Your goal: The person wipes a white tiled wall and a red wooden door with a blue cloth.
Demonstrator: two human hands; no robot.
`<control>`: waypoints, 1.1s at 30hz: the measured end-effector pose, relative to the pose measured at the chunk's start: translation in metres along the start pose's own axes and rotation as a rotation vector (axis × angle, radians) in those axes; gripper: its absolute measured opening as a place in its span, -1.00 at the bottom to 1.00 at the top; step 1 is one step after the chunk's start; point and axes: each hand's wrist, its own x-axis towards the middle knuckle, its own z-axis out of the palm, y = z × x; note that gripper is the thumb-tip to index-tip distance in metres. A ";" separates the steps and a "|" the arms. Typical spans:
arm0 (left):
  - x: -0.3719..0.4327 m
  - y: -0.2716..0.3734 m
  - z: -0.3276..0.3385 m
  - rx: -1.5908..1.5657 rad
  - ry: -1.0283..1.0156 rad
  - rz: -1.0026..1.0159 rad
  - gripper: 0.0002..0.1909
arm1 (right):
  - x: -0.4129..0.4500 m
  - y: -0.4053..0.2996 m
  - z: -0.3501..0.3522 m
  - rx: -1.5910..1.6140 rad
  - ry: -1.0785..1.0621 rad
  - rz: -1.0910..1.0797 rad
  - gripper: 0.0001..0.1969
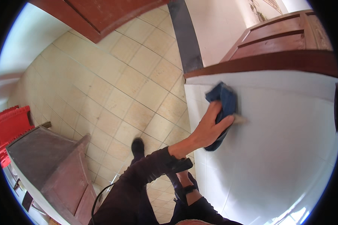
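Note:
My left hand [209,126] is shut on a blue cloth [228,101], bunched against a smooth white wall surface [270,135] on the right. A blurred pale tip [240,119] sticks out beside the thumb; what it belongs to is unclear. The left arm, in a dark sleeve, crosses in front of my body. My right hand [183,177] is low, below the left forearm and largely hidden behind it, so its fingers do not show. A black strap [189,189] is around the right wrist, and a black device [183,165] sits by the left wrist.
Brown wooden trim [258,63] and a panelled wooden piece [272,42] border the white surface above. A reddish-brown panel [112,17] juts in at the top. At lower left stands a dark-topped cabinet [42,152] beside red plastic items [13,126]. Beige tiles [135,87] cover the floor.

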 end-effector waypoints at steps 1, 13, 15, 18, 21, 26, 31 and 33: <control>-0.007 0.020 -0.013 -0.186 -0.120 -0.205 -0.46 | 0.003 0.005 -0.006 0.640 0.073 0.390 -0.73; -0.094 0.049 -0.221 0.154 0.095 -0.591 -0.46 | 0.126 -0.261 0.102 0.616 -0.312 0.352 -0.30; -0.087 0.049 -0.250 0.150 0.113 -0.647 -0.41 | 0.140 -0.300 0.146 0.822 -0.243 0.371 -0.32; -0.022 0.097 -0.289 -0.249 0.142 -0.790 -0.35 | 0.180 -0.345 0.167 0.923 -0.247 0.456 -0.41; 0.032 0.102 -0.368 0.315 0.017 -0.672 -0.59 | 0.247 -0.340 0.190 0.973 -0.409 0.653 -0.51; 0.138 0.167 -0.599 0.286 0.678 -0.183 -0.41 | 0.408 -0.373 0.230 1.263 -0.322 0.600 -0.59; 0.272 0.289 -0.640 0.141 0.942 0.318 -0.20 | 0.565 -0.365 0.224 1.121 -0.176 0.502 -0.70; 0.293 0.316 -0.656 0.144 0.988 0.360 -0.17 | 0.619 -0.378 0.226 1.135 -0.107 0.441 -0.74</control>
